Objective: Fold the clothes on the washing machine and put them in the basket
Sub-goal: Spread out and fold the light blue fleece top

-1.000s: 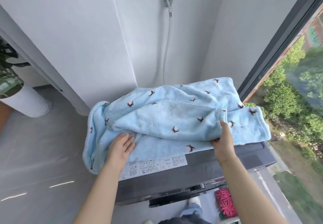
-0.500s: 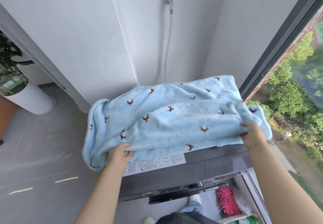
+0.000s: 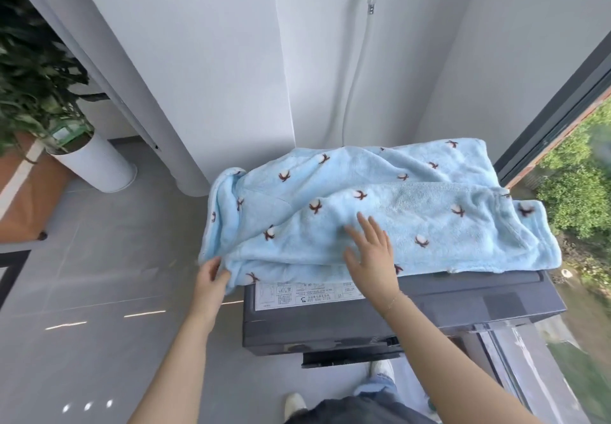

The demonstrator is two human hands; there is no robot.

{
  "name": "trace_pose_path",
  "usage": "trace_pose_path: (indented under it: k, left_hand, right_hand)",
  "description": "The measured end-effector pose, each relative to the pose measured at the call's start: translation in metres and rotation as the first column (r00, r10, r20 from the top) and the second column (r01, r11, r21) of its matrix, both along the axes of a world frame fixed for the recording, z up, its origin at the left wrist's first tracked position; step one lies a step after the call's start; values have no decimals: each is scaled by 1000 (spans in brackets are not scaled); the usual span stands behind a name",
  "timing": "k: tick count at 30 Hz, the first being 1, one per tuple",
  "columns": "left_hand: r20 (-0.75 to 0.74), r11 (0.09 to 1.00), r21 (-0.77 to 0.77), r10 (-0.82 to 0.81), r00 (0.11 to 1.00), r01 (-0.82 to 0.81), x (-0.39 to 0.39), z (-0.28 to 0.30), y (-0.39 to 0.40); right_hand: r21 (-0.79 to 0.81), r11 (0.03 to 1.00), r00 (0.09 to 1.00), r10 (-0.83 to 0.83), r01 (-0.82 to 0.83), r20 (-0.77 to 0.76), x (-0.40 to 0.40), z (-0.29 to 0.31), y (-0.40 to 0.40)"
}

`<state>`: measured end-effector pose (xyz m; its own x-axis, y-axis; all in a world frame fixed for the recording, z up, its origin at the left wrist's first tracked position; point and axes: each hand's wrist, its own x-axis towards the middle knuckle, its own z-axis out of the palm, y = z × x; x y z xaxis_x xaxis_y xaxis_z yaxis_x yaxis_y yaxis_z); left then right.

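Left hand (image 3: 211, 278) pinching blue garment (image 3: 429, 225) edge, right hand (image 3: 372, 255) flat, fingers spread, atop it on washing machine (image 3: 429, 318)

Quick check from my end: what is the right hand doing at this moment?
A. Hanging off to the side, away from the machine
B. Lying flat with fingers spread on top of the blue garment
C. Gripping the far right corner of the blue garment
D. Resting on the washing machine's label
B: the right hand lies open, fingers spread, on the blue garment near its middle, while the left hand holds its near-left edge.
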<state>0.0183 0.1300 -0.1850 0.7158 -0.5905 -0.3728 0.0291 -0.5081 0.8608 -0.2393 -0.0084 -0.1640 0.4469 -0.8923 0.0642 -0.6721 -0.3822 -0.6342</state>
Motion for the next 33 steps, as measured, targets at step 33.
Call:
trace_pose_path:
  k: [33]
  left_hand:
    - [503, 830, 501, -509, 699, 245, -114, 12, -146]
  right_hand:
    - [1, 735, 732, -674, 678, -98, -219, -9, -98]
